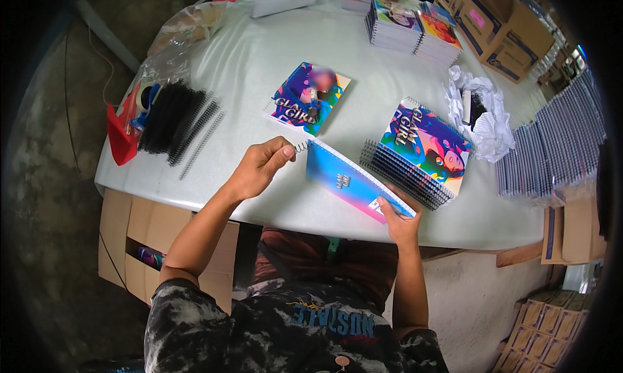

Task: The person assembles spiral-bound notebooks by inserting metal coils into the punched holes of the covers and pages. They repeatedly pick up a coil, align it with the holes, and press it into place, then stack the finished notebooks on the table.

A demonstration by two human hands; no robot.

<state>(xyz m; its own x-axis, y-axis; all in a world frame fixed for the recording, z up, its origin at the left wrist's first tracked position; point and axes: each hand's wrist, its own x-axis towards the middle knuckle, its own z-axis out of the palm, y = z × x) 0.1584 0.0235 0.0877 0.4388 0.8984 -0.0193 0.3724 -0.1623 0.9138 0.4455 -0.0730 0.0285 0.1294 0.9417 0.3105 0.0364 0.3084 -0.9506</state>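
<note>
Over the table's near edge, my right hand [401, 222] grips a blue-and-pink notebook [341, 175] at its right end, thumb on the cover. A row of punched holes runs along the notebook's upper edge. My left hand [261, 170] is closed, pinching the end of a black spiral binding coil [302, 146] at the notebook's left corner. How far the coil is threaded, I cannot tell. Just beyond lies a colourful notebook [310, 99] without a visible coil. Right of my hands stands a stack of spiral-bound notebooks [425, 149] with the same cover.
A pile of loose black coils [172, 123] lies on the table's left side, beside red cloth [121, 138] and clear plastic [185, 32]. Further right are crumpled white paper [493, 129] and rows of stacked notebooks [551, 146]. Notebook stacks [396, 30] and cardboard boxes [496, 25] stand behind.
</note>
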